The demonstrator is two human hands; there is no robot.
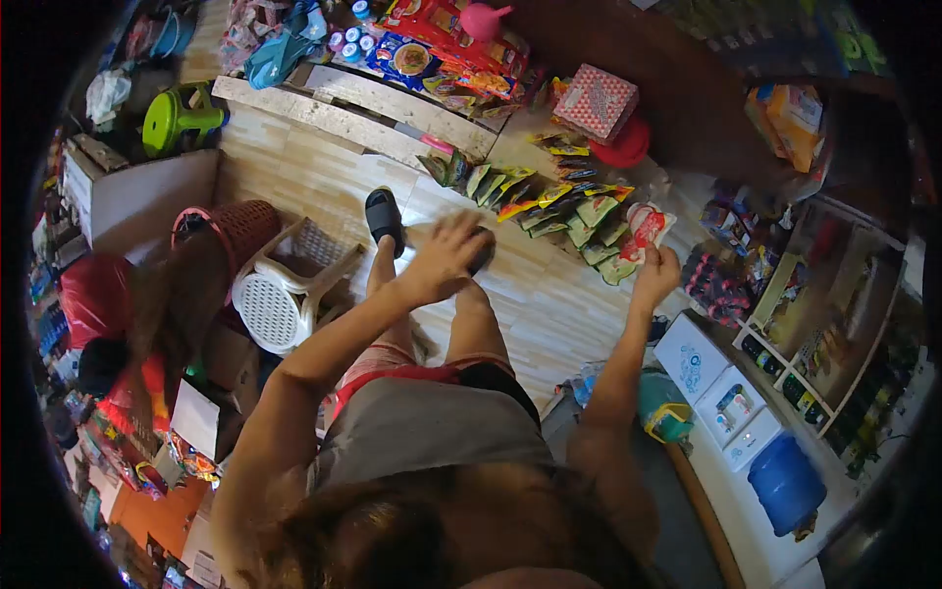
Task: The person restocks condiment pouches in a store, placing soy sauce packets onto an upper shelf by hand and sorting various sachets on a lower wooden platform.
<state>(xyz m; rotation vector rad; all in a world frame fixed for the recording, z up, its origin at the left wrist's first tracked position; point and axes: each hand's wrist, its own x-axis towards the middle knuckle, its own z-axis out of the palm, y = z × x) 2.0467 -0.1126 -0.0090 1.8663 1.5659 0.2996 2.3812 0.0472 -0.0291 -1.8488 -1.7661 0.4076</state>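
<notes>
My right hand (655, 279) is stretched out to the right and pinches a red and white sachet (645, 232) by its lower edge. Just left of it hang strips of green and yellow sachets (589, 221), apart from my fingers. In front of my body, above my legs, is my left hand (442, 260), slightly blurred, its fingers apart and nothing seen in it. Below that hand, a foot in a black slipper (385, 216) stands on the floor.
A white plastic stool (273, 312) and a red basket (245, 231) stand on the left, a green stool (177, 123) farther off. At the top is a wooden bench (324, 116) by colourful packs (407, 59). A water dispenser (721, 393) with a blue jug (788, 484) is at right.
</notes>
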